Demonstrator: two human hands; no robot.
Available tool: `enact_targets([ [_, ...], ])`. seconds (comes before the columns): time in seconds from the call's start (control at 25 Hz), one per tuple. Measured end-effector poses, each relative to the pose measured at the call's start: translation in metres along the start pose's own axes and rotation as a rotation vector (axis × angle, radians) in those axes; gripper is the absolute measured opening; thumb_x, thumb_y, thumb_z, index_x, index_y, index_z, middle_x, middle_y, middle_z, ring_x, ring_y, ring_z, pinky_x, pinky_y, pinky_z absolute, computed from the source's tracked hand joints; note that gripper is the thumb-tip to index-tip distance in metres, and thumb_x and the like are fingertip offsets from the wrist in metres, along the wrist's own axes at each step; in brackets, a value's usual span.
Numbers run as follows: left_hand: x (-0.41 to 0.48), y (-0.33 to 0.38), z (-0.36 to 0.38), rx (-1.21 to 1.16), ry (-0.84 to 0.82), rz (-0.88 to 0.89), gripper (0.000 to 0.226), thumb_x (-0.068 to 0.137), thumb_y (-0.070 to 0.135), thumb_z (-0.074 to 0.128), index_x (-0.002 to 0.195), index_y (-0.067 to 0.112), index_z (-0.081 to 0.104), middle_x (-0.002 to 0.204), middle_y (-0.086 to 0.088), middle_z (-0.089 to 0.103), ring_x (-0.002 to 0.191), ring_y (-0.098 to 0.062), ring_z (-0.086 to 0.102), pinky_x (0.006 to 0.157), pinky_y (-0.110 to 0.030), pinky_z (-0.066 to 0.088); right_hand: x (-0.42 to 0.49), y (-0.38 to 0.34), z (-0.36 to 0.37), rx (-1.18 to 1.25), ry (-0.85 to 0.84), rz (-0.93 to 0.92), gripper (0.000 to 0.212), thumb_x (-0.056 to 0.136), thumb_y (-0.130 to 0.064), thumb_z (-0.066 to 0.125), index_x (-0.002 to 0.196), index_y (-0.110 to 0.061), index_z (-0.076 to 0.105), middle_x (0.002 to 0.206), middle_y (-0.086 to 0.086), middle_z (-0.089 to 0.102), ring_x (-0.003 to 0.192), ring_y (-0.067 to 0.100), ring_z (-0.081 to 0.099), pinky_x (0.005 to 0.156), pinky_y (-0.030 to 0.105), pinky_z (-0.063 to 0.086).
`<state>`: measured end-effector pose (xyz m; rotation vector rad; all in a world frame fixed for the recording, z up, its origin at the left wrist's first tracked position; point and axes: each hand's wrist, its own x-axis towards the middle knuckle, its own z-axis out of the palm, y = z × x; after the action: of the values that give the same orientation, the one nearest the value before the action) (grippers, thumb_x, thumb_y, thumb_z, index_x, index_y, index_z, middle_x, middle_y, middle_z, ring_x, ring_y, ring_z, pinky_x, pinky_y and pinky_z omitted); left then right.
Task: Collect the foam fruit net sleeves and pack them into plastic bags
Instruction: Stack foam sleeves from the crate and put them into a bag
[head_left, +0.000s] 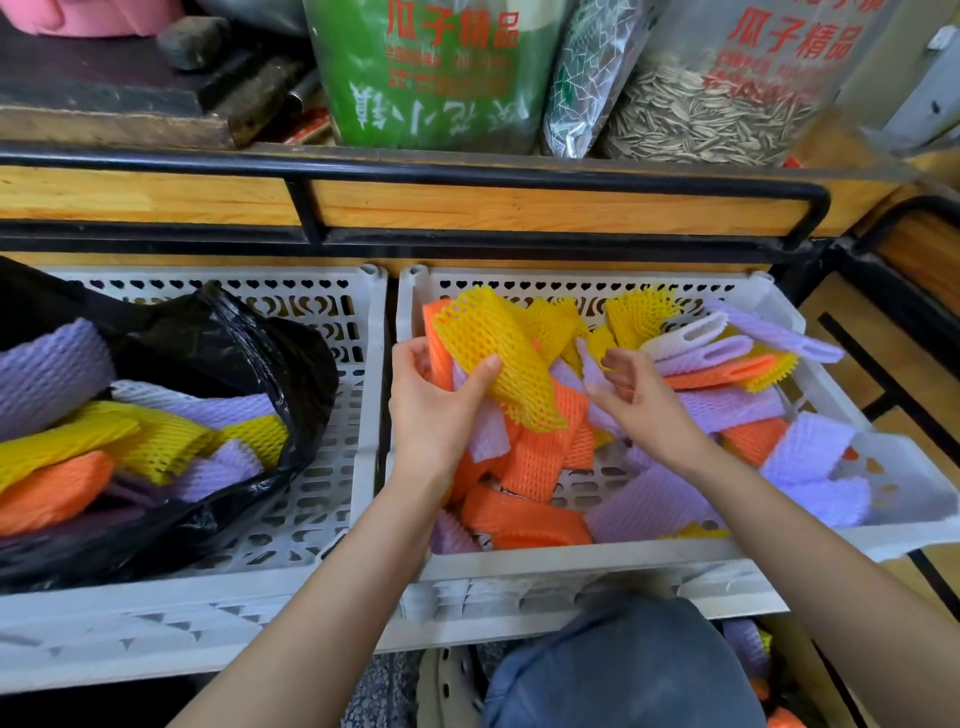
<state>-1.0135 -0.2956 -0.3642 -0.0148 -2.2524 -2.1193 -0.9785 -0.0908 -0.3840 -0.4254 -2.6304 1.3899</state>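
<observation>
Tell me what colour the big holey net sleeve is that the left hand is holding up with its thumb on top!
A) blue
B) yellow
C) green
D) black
B: the left hand grips a yellow net sleeve, with the thumb pressed on its open mesh.

Left crate (322, 488), right crate (571, 564): both open above. Their adjoining walls (375, 395) stand between sleeves (530, 457) and bag (301, 364). Bag mouth gapes wide; bare floor of left crate right of it
</observation>
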Motion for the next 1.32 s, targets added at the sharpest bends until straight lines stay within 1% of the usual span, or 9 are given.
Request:
enact_targets([
  [0.2, 0.001, -0.002, 0.000, 0.023, 0.029, 0.005, 0.045, 0.077, 0.024, 0.076, 0.109, 0.013, 0.046, 0.094, 0.010, 0.056, 0.084, 0.001, 0.055, 0.074, -0.015, 0.046, 0.028, 0.034, 0.011, -0.351, -0.268, 0.108, 0.081, 0.081, -0.030, 0.072, 0.143, -0.003, 0.027, 0.149, 0.014, 0.033, 0.135, 0.026, 0.034, 0.108, 0.034, 0.029],
  [0.44, 0.002, -0.004, 0.000, 0.035, 0.026, 0.013, 0.043, 0.080, 0.024, 0.074, 0.109, 0.012, 0.046, 0.094, 0.010, 0.054, 0.088, -0.007, 0.056, 0.080, -0.025, 0.046, 0.040, 0.030, 0.023, -0.809, -0.263, -0.053, 0.068, 0.074, -0.049, 0.072, 0.131, -0.018, 0.052, 0.132, 0.018, 0.040, 0.122, 0.032, 0.037, 0.101, 0.036, 0.032],
  [0.6, 0.002, -0.003, -0.001, 0.038, 0.034, 0.016, 0.042, 0.081, 0.024, 0.073, 0.110, 0.013, 0.044, 0.093, 0.013, 0.051, 0.089, -0.008, 0.054, 0.081, -0.023, 0.044, 0.028, 0.023, 0.019, -0.495, -0.221, -0.094, 0.039, 0.070, -0.038, 0.077, 0.091, -0.010, 0.060, 0.097, 0.012, 0.060, 0.091, 0.027, 0.054, 0.075, 0.033, 0.038],
  [0.68, 0.001, -0.001, 0.000, 0.034, 0.041, 0.014, 0.041, 0.082, 0.025, 0.072, 0.110, 0.014, 0.043, 0.093, 0.015, 0.050, 0.086, -0.002, 0.053, 0.080, -0.022, 0.042, 0.018, 0.014, 0.011, -0.344, -0.181, 0.012, 0.034, 0.076, -0.025, 0.076, 0.094, -0.013, 0.050, 0.087, 0.002, 0.059, 0.080, 0.020, 0.056, 0.069, 0.032, 0.044],
  [0.84, 0.000, 0.004, 0.000, 0.009, 0.059, 0.005, 0.040, 0.084, 0.024, 0.070, 0.110, 0.015, 0.041, 0.091, 0.017, 0.048, 0.083, 0.002, 0.051, 0.077, -0.019, 0.039, 0.001, -0.005, -0.018, -0.303, -0.004, 0.067, 0.049, 0.080, -0.019, 0.073, 0.119, -0.004, 0.046, 0.096, 0.009, 0.059, 0.083, 0.021, 0.058, 0.068, 0.030, 0.046],
  [0.92, -0.003, 0.008, 0.000, -0.003, 0.086, 0.014, 0.040, 0.084, 0.025, 0.070, 0.110, 0.014, 0.042, 0.091, 0.015, 0.049, 0.087, -0.007, 0.053, 0.077, -0.019, 0.039, -0.010, -0.023, -0.031, -0.297, 0.118, 0.002, 0.046, 0.083, -0.019, 0.070, 0.120, -0.002, 0.049, 0.097, 0.010, 0.061, 0.088, 0.024, 0.059, 0.073, 0.027, 0.046],
  [1.04, -0.010, 0.021, -0.001, -0.052, 0.127, 0.051, 0.045, 0.082, 0.023, 0.072, 0.116, 0.009, 0.045, 0.095, 0.009, 0.052, 0.095, -0.012, 0.054, 0.079, -0.018, 0.039, -0.037, -0.068, -0.035, -0.247, 0.247, -0.195, 0.019, 0.086, -0.020, 0.066, 0.099, -0.010, 0.056, 0.077, -0.003, 0.056, 0.075, 0.018, 0.053, 0.060, 0.011, 0.036],
  [1.16, -0.016, 0.049, -0.014, -0.082, 0.152, 0.140, 0.041, 0.082, 0.022, 0.072, 0.114, 0.007, 0.053, 0.098, 0.005, 0.059, 0.092, -0.011, 0.057, 0.071, -0.012, 0.039, -0.066, -0.118, -0.021, -0.171, 0.242, -0.359, 0.021, 0.087, -0.022, 0.064, 0.102, -0.015, 0.051, 0.078, -0.008, 0.058, 0.073, 0.009, 0.056, 0.065, 0.019, 0.040],
  [1.32, -0.026, 0.087, -0.057, -0.102, 0.197, 0.324, 0.035, 0.083, 0.021, 0.071, 0.112, 0.009, 0.056, 0.103, 0.000, 0.063, 0.094, -0.010, 0.058, 0.075, -0.008, 0.040, -0.089, -0.169, 0.005, -0.144, 0.219, -0.485, 0.027, 0.087, -0.024, 0.065, 0.099, -0.019, 0.041, 0.069, -0.016, 0.050, 0.060, -0.012, 0.051, 0.055, 0.009, 0.036],
])
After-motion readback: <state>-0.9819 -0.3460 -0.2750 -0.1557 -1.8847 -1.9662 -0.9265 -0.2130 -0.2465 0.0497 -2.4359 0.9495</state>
